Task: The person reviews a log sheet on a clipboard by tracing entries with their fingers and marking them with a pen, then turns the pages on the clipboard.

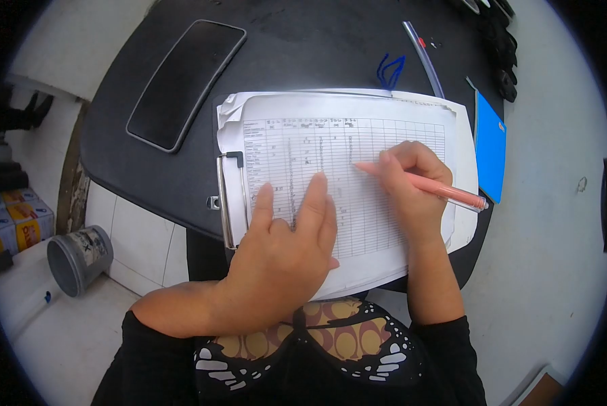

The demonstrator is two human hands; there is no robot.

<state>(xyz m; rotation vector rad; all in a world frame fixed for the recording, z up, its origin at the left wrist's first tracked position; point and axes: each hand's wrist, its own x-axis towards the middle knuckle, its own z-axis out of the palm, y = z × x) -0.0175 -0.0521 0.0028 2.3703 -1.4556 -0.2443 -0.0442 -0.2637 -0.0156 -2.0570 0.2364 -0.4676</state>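
1. Printed sheet (371, 220) lies mid-frame, atop other papers, with a metal clip (225, 203) along their left edge.
2. Its grid looks partly filled: several left and middle columns carry entries, while those farther right seem blank, though the right hand (417, 206) covers some.
3. That hand, right of centre, pinches a pink pen (429, 185); whether its tip touches paper is unclear.
4. Left hand (282, 254), lower centre, rests loosely spread on the sheet, gripping nothing visible.
5. Farther out, the black table (303, 40) bears a phone (186, 84), upper left.
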